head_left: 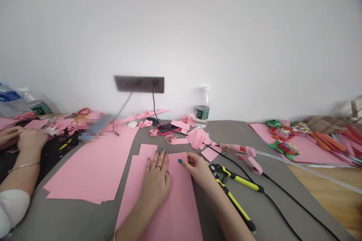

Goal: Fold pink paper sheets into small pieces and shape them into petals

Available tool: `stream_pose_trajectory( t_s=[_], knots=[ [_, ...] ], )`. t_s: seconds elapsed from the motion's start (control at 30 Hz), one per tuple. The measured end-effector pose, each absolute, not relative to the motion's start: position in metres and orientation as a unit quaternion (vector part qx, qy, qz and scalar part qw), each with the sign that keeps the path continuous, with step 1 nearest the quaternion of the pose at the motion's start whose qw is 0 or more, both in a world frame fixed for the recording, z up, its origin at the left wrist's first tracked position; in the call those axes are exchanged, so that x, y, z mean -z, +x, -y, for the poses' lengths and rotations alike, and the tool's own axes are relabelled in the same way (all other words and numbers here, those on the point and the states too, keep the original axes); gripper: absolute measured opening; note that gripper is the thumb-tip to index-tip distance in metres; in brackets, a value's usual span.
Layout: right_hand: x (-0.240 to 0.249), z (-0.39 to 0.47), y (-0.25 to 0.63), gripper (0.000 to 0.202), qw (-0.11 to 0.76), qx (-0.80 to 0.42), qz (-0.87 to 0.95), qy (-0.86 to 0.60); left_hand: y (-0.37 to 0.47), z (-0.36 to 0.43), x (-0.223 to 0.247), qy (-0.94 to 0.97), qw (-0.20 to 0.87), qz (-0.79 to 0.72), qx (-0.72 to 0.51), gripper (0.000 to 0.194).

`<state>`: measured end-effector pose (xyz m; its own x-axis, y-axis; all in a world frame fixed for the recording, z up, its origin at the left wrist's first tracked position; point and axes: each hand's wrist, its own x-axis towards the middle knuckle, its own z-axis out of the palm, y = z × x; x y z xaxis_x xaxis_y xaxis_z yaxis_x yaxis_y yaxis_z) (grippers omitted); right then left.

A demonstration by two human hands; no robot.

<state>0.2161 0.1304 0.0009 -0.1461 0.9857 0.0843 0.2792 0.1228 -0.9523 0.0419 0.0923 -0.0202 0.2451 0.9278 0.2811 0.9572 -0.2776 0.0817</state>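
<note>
A large sheet of pink paper [181, 196] lies in front of me, with a lengthwise line down its middle. My left hand [157, 175] rests flat on it, fingers stretched out and a ring on one of them. At the sheet's upper right corner, my right hand [196, 167] pinches the edge, thumb on top and the other fingers curled at the side. A smaller pink piece [148, 150] sticks out beyond the far left of the sheet. Just past my right hand lie a folded pink paper shape [197, 138] and a small pink square [210, 153].
To the right are yellow-black wire strippers [234, 196] and a pink glue gun [243, 152] with its cord. A phone [169, 128] and water bottle [202, 109] stand farther back. Left lies a pink paper stack [93, 173]; beyond it are another person's hands [31, 141]. Paper flowers [284, 139] sit far right.
</note>
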Motion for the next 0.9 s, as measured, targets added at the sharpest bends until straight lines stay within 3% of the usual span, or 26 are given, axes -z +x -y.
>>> stream_pose_trajectory(
  t_s=[0.3,0.77,0.9],
  knots=[
    [0.003,-0.11,0.215,0.034,0.4,-0.367,0.618,-0.569,0.044,-0.071,0.022,-0.793,0.032,0.597,0.121,0.055],
    [-0.002,-0.103,0.22,0.033,0.397,-0.434,0.607,-0.535,0.05,-0.062,0.026,-0.787,0.038,0.6,0.137,0.051],
    [0.0,-0.1,0.222,0.037,0.392,-0.401,0.622,-0.547,0.05,-0.062,0.027,-0.787,0.038,0.599,0.145,0.051]
  ],
)
